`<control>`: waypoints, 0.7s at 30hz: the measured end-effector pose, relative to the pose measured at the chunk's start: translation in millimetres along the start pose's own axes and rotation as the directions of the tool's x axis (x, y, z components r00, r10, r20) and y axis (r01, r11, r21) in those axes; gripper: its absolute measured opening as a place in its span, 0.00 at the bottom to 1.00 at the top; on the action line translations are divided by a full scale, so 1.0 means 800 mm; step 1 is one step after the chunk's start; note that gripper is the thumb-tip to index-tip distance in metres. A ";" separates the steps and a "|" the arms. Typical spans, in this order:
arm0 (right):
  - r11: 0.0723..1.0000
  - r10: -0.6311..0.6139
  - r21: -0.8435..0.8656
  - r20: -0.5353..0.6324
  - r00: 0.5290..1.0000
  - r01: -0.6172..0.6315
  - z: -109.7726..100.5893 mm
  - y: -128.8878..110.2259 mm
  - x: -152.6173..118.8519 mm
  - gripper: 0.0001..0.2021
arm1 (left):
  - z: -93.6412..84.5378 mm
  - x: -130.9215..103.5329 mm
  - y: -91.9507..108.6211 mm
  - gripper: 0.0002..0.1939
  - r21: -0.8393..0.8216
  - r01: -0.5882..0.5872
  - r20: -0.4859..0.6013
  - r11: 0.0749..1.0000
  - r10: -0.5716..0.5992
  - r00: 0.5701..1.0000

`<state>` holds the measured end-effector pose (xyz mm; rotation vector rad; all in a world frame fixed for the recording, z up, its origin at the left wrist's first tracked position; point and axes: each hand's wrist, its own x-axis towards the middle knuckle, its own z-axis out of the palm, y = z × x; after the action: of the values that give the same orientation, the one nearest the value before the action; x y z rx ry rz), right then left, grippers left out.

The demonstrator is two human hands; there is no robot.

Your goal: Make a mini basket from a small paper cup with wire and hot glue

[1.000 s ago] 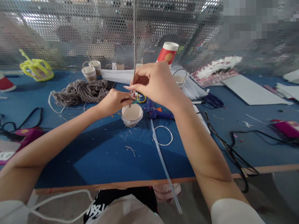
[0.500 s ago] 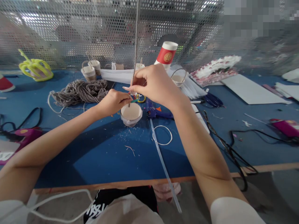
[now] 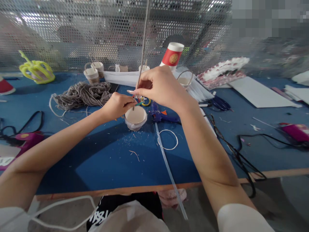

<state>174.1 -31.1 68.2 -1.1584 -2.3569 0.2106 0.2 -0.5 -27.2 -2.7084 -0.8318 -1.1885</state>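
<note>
A grey cord runs from the top of the view down to my hands. My right hand pinches it between thumb and fingers above a small cup. Just below and to the left, my left hand is closed, its fingertips pinching the cord near its lower end. A small green piece shows at the left fingertips; its kind is unclear. The small pale cup, its outside wrapped in whitish material, stands upright under my hands. The cord's end hangs over its far inner side.
Grey yarn lies behind my left hand. A blue glue gun with a long clear glue stick lies right of the cup, beside a white ring. Red-and-white paper cups stand behind, before a perforated metal screen.
The upper length of the cord has swung a little to the right. Both hands keep nearly the same place and grip, and the cup has not moved.
</note>
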 end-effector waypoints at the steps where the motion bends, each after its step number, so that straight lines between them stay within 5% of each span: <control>1: 1.000 0.005 0.002 -0.001 1.000 -0.005 -0.001 0.000 -0.001 0.08 | 0.000 0.000 0.000 0.16 -0.004 -0.009 -0.002 1.000 0.009 1.000; 10: 0.995 -0.012 0.098 0.013 1.000 0.010 -0.007 0.002 -0.006 0.05 | -0.002 0.001 0.001 0.14 -0.065 -0.003 0.009 0.998 0.003 1.000; 16: 0.985 -0.127 0.114 -0.009 0.992 0.127 -0.007 0.001 -0.001 0.04 | -0.005 0.003 0.006 0.13 -0.138 0.118 0.059 0.983 -0.111 0.992; 21: 0.995 -0.054 0.085 -0.028 0.998 0.056 -0.007 -0.001 -0.002 0.04 | -0.015 0.008 0.014 0.16 -0.151 0.162 0.124 0.975 -0.144 0.982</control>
<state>176.9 -33.0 72.6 -1.0485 -2.3302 0.2740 1.3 -10.1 -12.5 -2.9108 -1.0194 -1.1884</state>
